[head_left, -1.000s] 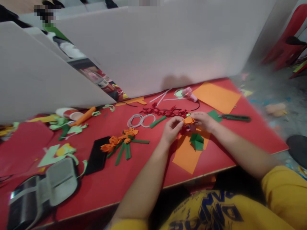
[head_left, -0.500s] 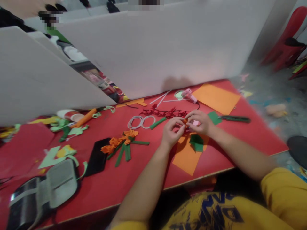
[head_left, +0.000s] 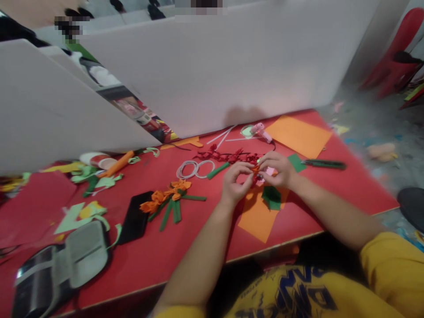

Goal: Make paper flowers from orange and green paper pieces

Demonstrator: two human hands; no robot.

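My left hand [head_left: 237, 182] and my right hand [head_left: 277, 170] meet over the right part of the red table, fingertips pinched on a small piece of orange paper [head_left: 255, 169]. Its shape is mostly covered by my fingers. Just beyond my hands lies a row of red paper flowers [head_left: 228, 155]. Below them rest an orange paper sheet [head_left: 260, 221] and a folded dark green paper piece [head_left: 271, 197]. Left of my left hand are a green paper strip [head_left: 218, 170] and orange paper flowers with green stems [head_left: 175, 191].
A pink glue gun [head_left: 262, 131], an orange sheet [head_left: 300, 136] and a utility knife [head_left: 326, 164] lie to the right. Leftward are white rings [head_left: 187, 169], a black phone-like slab [head_left: 135, 218], an open case [head_left: 86, 254] and paper scraps. A white partition [head_left: 212, 75] borders the far edge.
My fingers have shifted slightly around the orange paper, and a little more of it shows between them. The things on the table stay where they were.
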